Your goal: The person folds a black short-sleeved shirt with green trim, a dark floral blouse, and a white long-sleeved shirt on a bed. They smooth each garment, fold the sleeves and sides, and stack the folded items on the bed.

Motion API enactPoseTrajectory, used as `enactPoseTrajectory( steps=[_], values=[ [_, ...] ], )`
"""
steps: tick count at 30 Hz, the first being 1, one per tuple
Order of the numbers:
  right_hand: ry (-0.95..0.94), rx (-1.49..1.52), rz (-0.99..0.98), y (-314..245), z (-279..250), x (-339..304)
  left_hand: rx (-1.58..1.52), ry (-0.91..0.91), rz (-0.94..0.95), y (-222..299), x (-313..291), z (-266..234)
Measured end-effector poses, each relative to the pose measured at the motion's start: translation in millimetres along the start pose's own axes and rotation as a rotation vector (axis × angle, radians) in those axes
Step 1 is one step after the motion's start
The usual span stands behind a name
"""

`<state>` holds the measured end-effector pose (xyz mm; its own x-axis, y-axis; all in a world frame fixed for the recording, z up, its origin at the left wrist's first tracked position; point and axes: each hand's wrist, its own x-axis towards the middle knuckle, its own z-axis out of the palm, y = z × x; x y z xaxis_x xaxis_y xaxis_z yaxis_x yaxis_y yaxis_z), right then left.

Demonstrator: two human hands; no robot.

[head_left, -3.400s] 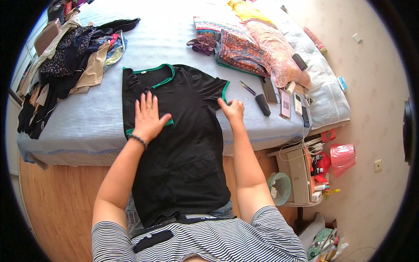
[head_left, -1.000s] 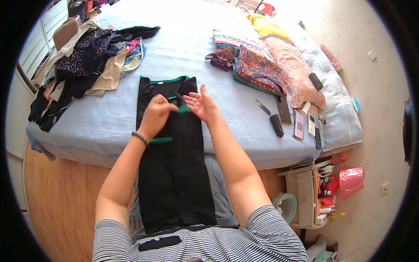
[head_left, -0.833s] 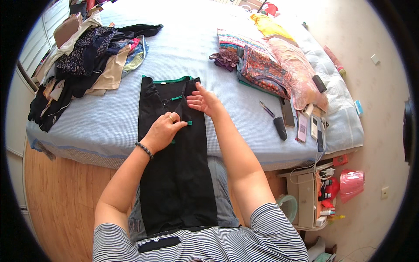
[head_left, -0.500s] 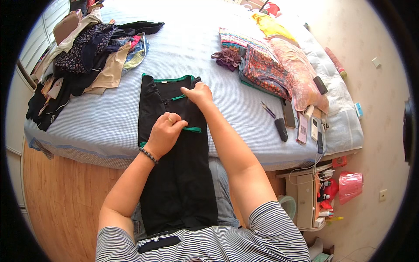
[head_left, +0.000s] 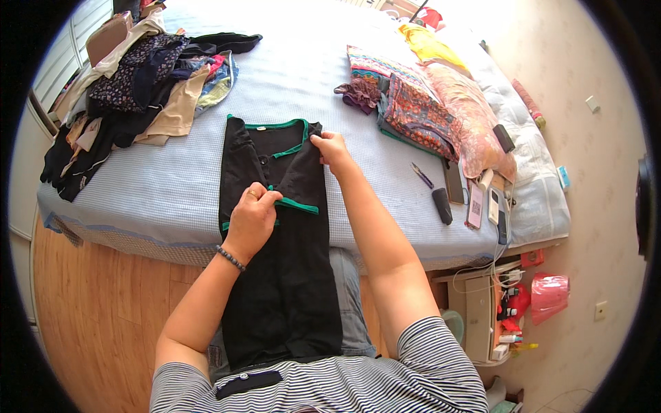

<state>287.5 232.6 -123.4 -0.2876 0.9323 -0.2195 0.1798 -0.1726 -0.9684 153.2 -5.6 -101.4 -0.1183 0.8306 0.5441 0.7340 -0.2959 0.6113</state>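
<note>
A long black garment with green trim [head_left: 282, 289] lies lengthwise from the bed's edge down over my lap, its neckline at the far end. Near its middle, my left hand [head_left: 253, 219] is closed, pinching the cloth beside a green-edged band. My right hand [head_left: 332, 150] grips the garment's right edge near the shoulder, with thumb and fingers pressed together. Between the two hands, a green-trimmed front edge slants down from the neckline, and a small dark ring-like fastening shows there. The cloth inside both grips is hidden by my fingers.
A loose heap of clothes [head_left: 131, 89] covers the bed's far left. Folded patterned clothes [head_left: 420, 113] lie at the right beside a pink pillow [head_left: 471, 117]. Scissors [head_left: 422, 175], a dark pouch [head_left: 443, 206] and phones [head_left: 475, 205] sit nearer me. A bedside cabinet [head_left: 475, 316] stands at the lower right.
My right hand has moved outward from the neckline to the garment's right edge. My left hand has shifted slightly left and down, and the front panel now lies flatter and wider.
</note>
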Motion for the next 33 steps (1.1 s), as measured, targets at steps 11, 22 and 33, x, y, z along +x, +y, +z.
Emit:
enactPoseTrajectory(
  steps=[11, 22, 33],
  values=[
    [0.1, -0.408, -0.26, 21, 16, 30, -0.021, 0.009, 0.02, -3, -24, -1],
    [-0.06, -0.735, -0.703, -3, 28, -94, -0.239, -0.12, -0.314, -26, 2, 11],
    [0.101, -0.536, -0.713, 39, 28, -80, -0.516, -0.104, -0.698, -17, -17, 4]
  ],
)
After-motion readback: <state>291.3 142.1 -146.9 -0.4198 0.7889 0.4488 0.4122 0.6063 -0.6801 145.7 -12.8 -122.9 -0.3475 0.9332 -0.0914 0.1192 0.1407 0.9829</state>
